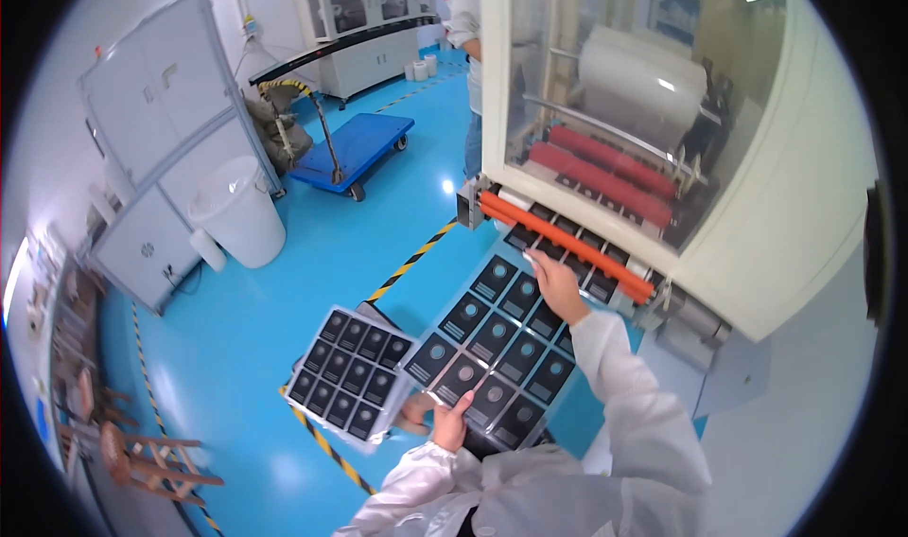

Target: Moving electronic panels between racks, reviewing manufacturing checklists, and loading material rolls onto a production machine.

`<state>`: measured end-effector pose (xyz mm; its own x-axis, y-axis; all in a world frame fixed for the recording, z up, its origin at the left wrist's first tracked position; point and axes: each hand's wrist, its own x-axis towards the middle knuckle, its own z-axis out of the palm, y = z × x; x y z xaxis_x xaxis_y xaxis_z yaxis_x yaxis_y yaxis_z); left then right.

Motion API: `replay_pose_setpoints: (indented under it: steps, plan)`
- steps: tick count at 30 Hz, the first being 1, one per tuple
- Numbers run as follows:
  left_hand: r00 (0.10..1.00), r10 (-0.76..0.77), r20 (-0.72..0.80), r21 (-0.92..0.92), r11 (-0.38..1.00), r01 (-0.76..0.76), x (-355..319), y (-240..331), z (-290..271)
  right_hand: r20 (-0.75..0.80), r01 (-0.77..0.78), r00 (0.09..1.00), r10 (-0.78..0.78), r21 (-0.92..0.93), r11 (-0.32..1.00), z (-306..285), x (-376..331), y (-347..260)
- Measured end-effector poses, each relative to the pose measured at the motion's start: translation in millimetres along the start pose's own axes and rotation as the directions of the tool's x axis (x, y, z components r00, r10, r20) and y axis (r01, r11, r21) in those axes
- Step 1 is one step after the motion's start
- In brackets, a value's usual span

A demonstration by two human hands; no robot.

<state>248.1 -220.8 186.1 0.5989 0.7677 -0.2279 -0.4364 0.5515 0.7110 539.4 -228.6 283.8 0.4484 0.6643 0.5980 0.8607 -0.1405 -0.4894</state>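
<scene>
A glossy sheet [492, 336] printed with rows of black rectangles, each bearing a pale ring, stretches from my body up to the laminating machine's orange roller [558, 242]. At its near-left edge my left hand [449, 427] is closed, thumb on top and the other fingers hidden beneath. My right hand [559, 289] lies over the far part of the sheet, just short of the roller. Its fingers are pinched together around a small whitish thing too small to name. More black rectangles show beyond the roller.
To the left sits a stack of similar sheets [348, 371]. The machine [615, 111], with red rollers and a large film roll, stands at right. Farther off are a blue trolley [355, 149], a white bin [241, 215], a wooden stool [156, 457] and another person [470, 73].
</scene>
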Motion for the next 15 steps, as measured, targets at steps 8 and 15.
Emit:
replay_pose_setpoints:
  steps: [8,15]
  plan:
    - [0.998,0.021,0.062,0.01,1.0,-0.022,-13,15,5,0.178,0.077,0.983,-0.044,-0.185,0.98,19,9,0]
    - [0.997,0.073,0.033,0.053,0.996,-0.075,-21,25,11,0.195,0.13,0.976,-0.097,-0.164,0.978,27,8,2]
